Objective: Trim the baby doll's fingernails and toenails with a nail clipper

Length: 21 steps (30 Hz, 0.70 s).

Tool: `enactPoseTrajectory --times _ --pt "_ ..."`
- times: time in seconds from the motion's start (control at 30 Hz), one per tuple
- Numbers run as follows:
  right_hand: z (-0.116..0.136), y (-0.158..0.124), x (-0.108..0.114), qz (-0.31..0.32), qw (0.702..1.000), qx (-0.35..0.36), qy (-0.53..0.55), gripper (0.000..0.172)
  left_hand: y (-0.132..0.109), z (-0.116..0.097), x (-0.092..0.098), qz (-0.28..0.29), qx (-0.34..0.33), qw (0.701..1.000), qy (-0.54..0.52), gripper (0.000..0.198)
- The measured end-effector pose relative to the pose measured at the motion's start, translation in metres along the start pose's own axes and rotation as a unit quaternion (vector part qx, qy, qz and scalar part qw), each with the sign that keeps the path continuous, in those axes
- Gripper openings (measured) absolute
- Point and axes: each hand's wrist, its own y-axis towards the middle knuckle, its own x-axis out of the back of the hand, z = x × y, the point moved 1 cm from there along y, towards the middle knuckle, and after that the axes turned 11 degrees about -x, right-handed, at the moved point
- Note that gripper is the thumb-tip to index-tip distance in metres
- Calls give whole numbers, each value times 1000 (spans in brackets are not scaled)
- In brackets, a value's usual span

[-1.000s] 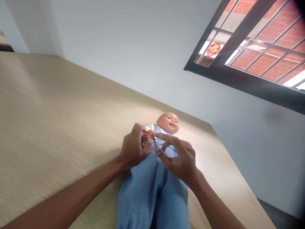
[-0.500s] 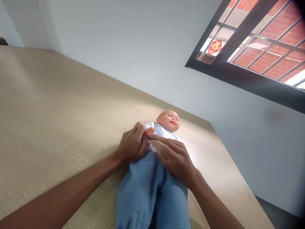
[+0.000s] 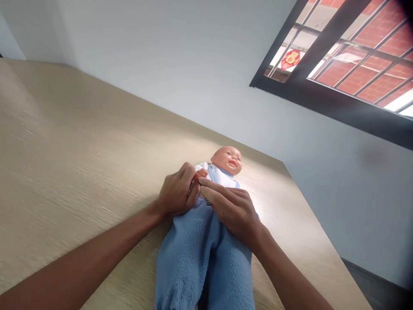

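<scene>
A baby doll [image 3: 228, 161] lies on its back on the wooden table, its head toward the wall. It wears a white top with light blue trim and fuzzy blue trousers [image 3: 193, 254]. My left hand [image 3: 179, 189] is closed at the doll's waist, beside its small hand [image 3: 201, 173]. Pinched fingers of my right hand [image 3: 230, 206] meet the left fingertips there. A bit of striped cloth shows under the right fingers. What exactly either hand grips is too small to make out.
The pale wooden table [image 3: 80, 150] extends left and right of the doll. Behind it stands a light grey wall [image 3: 167, 56]. A dark-framed window [image 3: 284, 88] with bars is at the upper right.
My right fingers have shifted slightly over the striped cloth, so less of it shows. The whole view has moved a little; my left hand keeps its closed pose.
</scene>
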Motion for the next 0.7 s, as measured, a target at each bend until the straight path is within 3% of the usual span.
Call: enactPoseTrajectory --times 0.37,0.7 --pt "0 -1 0 10 998 34 -47 24 -4 6 -1 -3 4 998 -62 11" --pt "4 -1 -1 27 1000 2 -9 26 -8 7 -1 -37 43 987 -151 14"
